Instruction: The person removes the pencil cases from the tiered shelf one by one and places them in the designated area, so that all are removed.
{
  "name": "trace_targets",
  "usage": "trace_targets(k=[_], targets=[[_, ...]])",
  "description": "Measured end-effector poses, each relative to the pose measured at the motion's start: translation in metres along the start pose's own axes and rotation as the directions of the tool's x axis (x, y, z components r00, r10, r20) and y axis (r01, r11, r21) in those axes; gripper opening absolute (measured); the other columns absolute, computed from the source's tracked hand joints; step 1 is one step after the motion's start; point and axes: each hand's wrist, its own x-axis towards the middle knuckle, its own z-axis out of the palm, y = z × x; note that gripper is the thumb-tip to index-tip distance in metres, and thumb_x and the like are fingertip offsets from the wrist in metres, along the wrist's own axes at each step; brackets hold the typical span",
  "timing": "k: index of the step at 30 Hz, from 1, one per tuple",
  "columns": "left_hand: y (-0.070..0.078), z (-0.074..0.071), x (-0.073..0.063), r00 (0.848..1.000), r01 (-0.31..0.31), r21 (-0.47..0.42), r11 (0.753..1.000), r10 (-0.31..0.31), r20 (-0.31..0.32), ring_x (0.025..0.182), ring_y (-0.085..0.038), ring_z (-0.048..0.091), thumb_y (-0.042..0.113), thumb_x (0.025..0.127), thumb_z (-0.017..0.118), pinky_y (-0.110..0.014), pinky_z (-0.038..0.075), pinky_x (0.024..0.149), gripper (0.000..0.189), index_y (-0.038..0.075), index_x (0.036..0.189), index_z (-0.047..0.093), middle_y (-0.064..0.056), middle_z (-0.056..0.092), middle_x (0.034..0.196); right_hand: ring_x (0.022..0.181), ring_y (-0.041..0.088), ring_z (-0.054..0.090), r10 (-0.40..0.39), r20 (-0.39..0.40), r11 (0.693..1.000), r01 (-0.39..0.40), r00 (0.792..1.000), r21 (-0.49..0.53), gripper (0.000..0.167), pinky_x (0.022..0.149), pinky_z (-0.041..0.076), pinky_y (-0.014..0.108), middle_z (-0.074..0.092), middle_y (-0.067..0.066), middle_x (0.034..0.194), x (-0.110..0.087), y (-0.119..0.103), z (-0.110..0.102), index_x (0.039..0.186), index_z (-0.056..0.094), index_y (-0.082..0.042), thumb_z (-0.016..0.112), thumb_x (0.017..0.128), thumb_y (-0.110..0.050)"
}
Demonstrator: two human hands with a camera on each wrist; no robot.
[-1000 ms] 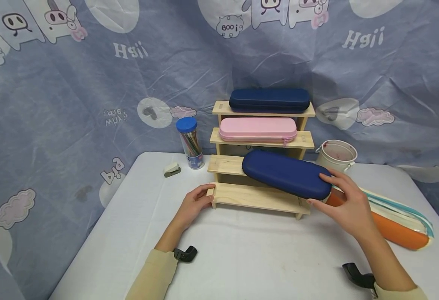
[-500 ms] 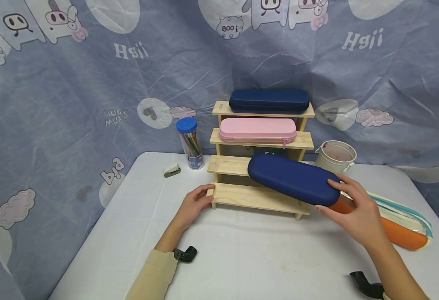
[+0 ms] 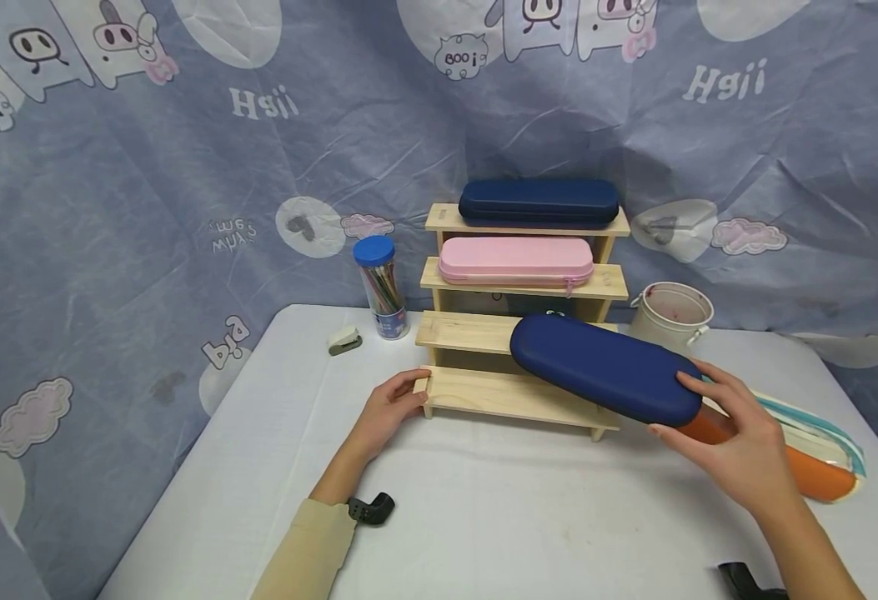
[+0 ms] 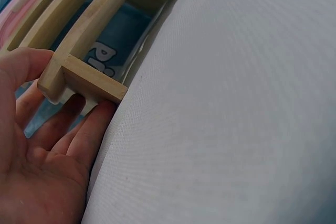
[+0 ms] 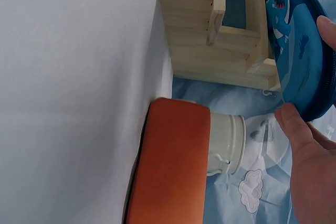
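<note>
Gripping the blue pencil case (image 3: 605, 368), the right hand (image 3: 742, 446) holds it aslant while the left hand (image 3: 386, 412) pinches the four-tier wooden rack (image 3: 509, 393).

Both hands (image 3: 388, 410) (image 3: 746, 450) in grips, well apart

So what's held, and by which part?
Right hand grips the blue case by its right end; left hand holds the wooden rack by its bottom step's left end.

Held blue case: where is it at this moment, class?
In the head view, the held blue case is right of centre, its right end in the right hand, partly hiding the lower right of the wooden rack.
</note>
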Motion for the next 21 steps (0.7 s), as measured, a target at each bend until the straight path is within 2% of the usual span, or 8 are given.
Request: trace_targets(k=[11,17,21], targets=[[0.001,0.0,0.0,1.0,0.005,0.014,1.0,-0.005,0.008,0.118,-0.025,0.055,0.009,0.095,0.061,-0.038,0.051,0.09,0.039,0.004,0.133,0.054,-0.015,0.048,0.139,0.128,0.001,0.038,0.029,-0.028,0.999,-0.029,0.999,-0.018,0.081,0.091,0.033,0.003,0.043,-0.003,0.144,-0.009,0.005,-0.015,0.133,0.059,-0.018,0.092,0.06,-0.006],[0.001,0.0,0.0,1.0,0.016,0.011,1.0,-0.016,0.005,0.119,-0.025,0.054,0.008,0.095,0.06,-0.038,0.051,0.091,0.039,0.003,0.134,0.054,-0.015,0.047,0.14,0.128,-0.004,0.034,0.056,-0.043,0.997,-0.058,0.998,-0.05,0.083,0.088,0.031,0.0,0.042,-0.003,0.145,-0.015,0.012,-0.022,0.134,0.059,-0.017,0.093,0.059,-0.006],[0.001,0.0,0.0,1.0,0.016,0.008,1.0,-0.016,0.009,0.119,-0.025,0.054,0.008,0.095,0.06,-0.037,0.051,0.09,0.04,0.003,0.134,0.053,-0.015,0.047,0.14,0.127,-0.001,0.039,0.053,-0.06,0.998,-0.054,0.997,-0.021,0.083,0.087,0.035,0.001,0.043,0.001,0.145,-0.018,0.014,-0.028,0.134,0.059,-0.014,0.091,0.059,0.002]])
